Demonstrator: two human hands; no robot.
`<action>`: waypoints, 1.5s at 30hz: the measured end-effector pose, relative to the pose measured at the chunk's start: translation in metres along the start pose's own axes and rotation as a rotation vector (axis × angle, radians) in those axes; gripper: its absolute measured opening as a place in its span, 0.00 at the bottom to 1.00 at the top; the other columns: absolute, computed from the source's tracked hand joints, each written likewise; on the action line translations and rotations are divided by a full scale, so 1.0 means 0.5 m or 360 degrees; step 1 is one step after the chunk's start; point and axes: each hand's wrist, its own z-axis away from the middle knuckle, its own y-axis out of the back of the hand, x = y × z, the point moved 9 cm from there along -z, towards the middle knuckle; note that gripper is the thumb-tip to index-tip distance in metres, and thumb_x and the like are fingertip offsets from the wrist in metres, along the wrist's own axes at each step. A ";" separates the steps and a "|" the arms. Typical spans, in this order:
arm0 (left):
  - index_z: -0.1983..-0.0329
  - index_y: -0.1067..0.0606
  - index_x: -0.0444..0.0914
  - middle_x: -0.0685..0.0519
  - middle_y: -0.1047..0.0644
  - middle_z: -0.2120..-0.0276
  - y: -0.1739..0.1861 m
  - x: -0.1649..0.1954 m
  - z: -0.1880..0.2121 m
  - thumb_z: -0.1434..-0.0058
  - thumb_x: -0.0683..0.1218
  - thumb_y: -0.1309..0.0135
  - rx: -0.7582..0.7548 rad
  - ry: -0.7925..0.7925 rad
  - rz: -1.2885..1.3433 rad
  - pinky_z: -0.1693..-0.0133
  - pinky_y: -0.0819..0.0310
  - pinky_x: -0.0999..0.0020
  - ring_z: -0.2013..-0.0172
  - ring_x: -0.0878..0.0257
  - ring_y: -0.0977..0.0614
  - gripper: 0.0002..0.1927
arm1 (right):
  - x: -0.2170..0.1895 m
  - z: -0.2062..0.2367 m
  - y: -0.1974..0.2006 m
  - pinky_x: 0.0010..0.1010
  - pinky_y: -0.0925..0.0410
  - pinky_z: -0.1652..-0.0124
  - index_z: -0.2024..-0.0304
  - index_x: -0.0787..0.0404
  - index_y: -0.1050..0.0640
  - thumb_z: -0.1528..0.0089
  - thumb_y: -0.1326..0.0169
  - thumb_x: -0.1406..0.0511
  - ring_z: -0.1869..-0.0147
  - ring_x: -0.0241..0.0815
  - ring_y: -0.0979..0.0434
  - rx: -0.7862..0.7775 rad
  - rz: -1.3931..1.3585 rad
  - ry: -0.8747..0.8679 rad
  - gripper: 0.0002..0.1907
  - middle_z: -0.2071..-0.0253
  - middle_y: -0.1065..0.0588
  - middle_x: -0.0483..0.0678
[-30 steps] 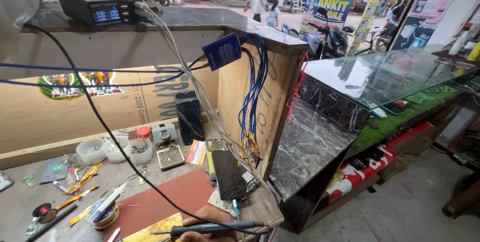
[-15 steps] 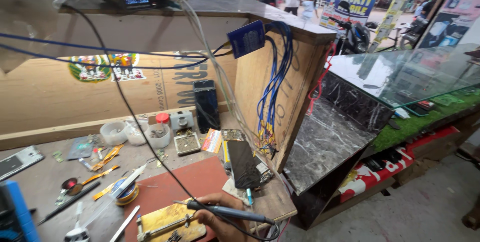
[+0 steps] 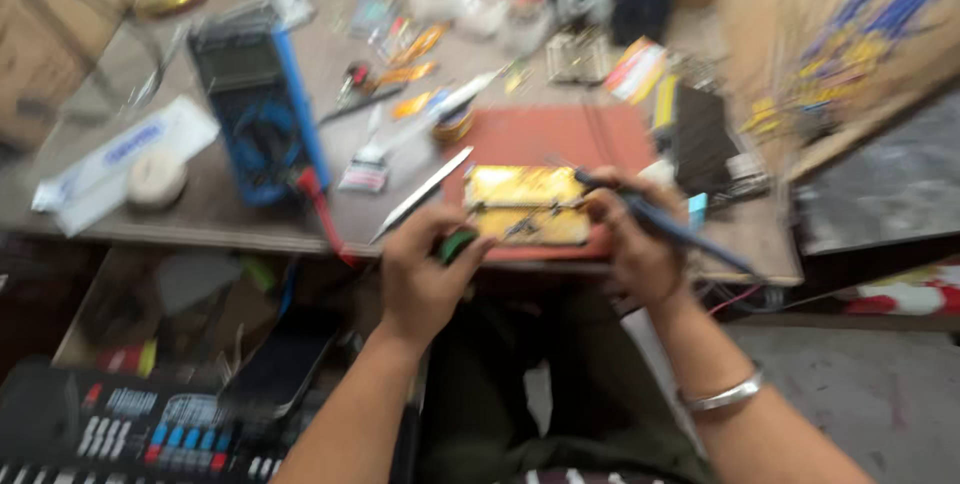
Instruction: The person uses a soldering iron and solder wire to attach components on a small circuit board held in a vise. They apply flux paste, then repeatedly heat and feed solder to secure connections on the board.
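Observation:
The view is blurred by motion. My right hand [image 3: 640, 239] grips a dark soldering iron [image 3: 670, 224] like a pen, its tip over a yellow board [image 3: 525, 204] that lies on a red mat [image 3: 560, 139]. At the board's left edge, my left hand [image 3: 420, 269] holds a small green and black object [image 3: 458, 244]; what it is cannot be told. A silver bangle [image 3: 725, 394] circles my right wrist.
A blue multimeter [image 3: 255, 104] stands at the left, a tape roll [image 3: 155, 179] beside it. Long tweezers [image 3: 420, 194], small tools and jars litter the bench. A black phone [image 3: 705, 139] lies to the right of the mat. A keyboard [image 3: 130, 429] sits low at the left.
The head has tipped down from the shop front and counter to the bench. Both hands have come into view over the yellow board; the right one was holding the iron half a second ago.

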 end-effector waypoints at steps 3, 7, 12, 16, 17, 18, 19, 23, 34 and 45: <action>0.63 0.25 0.36 0.55 0.25 0.71 0.005 0.010 0.005 0.45 0.41 0.28 -0.0052 -0.0005 0.0074 0.67 0.29 0.74 0.71 0.70 0.26 0.15 | -0.048 0.016 -0.013 0.27 0.25 0.52 0.44 0.69 0.24 0.30 0.41 0.68 0.55 0.38 0.19 -0.0035 0.0027 0.0090 0.14 0.55 0.20 0.53; 0.62 0.25 0.36 0.55 0.24 0.69 0.006 0.023 0.015 0.46 0.40 0.27 -0.0137 -0.0014 0.0090 0.68 0.30 0.75 0.70 0.70 0.25 0.16 | -0.113 0.024 -0.051 0.26 0.24 0.52 0.39 0.68 0.25 0.26 0.42 0.66 0.54 0.37 0.19 -0.0112 0.0090 0.0156 0.16 0.53 0.20 0.53; 0.63 0.25 0.36 0.54 0.23 0.67 0.013 0.046 0.034 0.47 0.41 0.26 -0.0142 -0.0062 0.0037 0.67 0.29 0.74 0.69 0.67 0.23 0.17 | -0.174 0.042 -0.102 0.33 0.27 0.48 0.43 0.64 0.26 0.30 0.45 0.69 0.46 0.44 0.19 -0.0334 0.0619 0.0303 0.13 0.49 0.21 0.55; 0.60 0.26 0.37 0.52 0.22 0.64 0.019 0.071 0.042 0.45 0.41 0.27 -0.0123 -0.0193 0.0023 0.61 0.23 0.70 0.64 0.62 0.18 0.18 | -0.203 0.052 -0.127 0.45 0.29 0.35 0.49 0.62 0.26 0.37 0.39 0.73 0.43 0.51 0.20 -0.0477 0.0887 0.0546 0.15 0.50 0.21 0.56; 0.61 0.26 0.37 0.52 0.21 0.65 0.019 0.076 0.043 0.45 0.41 0.26 -0.0117 -0.0201 -0.0004 0.62 0.22 0.70 0.65 0.62 0.17 0.18 | -0.198 0.052 -0.130 0.47 0.29 0.33 0.50 0.61 0.25 0.39 0.38 0.74 0.44 0.49 0.20 -0.0479 0.0897 0.0518 0.16 0.50 0.22 0.56; 0.61 0.26 0.37 0.51 0.21 0.65 0.019 0.080 0.044 0.45 0.41 0.26 -0.0111 -0.0209 -0.0030 0.62 0.21 0.70 0.65 0.62 0.17 0.17 | -0.194 0.054 -0.133 0.48 0.30 0.31 0.50 0.60 0.24 0.40 0.36 0.74 0.45 0.48 0.19 -0.0481 0.0907 0.0491 0.17 0.51 0.23 0.56; 0.61 0.26 0.37 0.51 0.21 0.65 0.019 0.084 0.046 0.45 0.41 0.26 -0.0106 -0.0214 -0.0056 0.63 0.21 0.70 0.65 0.61 0.16 0.17 | -0.189 0.056 -0.135 0.50 0.30 0.28 0.51 0.59 0.23 0.41 0.35 0.75 0.46 0.46 0.19 -0.0484 0.0918 0.0460 0.17 0.51 0.24 0.56; 0.60 0.25 0.38 0.52 0.21 0.65 0.010 0.094 0.055 0.44 0.42 0.27 -0.0170 -0.0183 -0.0025 0.62 0.20 0.70 0.65 0.62 0.16 0.16 | -0.183 0.068 -0.142 0.50 0.31 0.29 0.52 0.58 0.24 0.41 0.34 0.75 0.46 0.44 0.19 -0.0526 0.0992 0.0464 0.17 0.53 0.23 0.52; 0.60 0.25 0.39 0.54 0.20 0.64 0.008 0.097 0.066 0.42 0.43 0.28 -0.0226 -0.0182 -0.0062 0.61 0.18 0.70 0.63 0.62 0.15 0.15 | -0.196 0.075 -0.168 0.53 0.33 0.30 0.55 0.59 0.23 0.43 0.34 0.75 0.46 0.45 0.19 -0.0591 0.1050 0.0456 0.16 0.56 0.20 0.48; 0.61 0.25 0.41 0.56 0.21 0.65 0.008 0.115 0.062 0.41 0.43 0.27 -0.0161 -0.0322 -0.0269 0.66 0.23 0.69 0.65 0.62 0.17 0.15 | -0.195 0.082 -0.141 0.49 0.28 0.34 0.53 0.60 0.24 0.38 0.34 0.70 0.48 0.44 0.20 -0.0409 0.1009 0.0532 0.14 0.58 0.20 0.48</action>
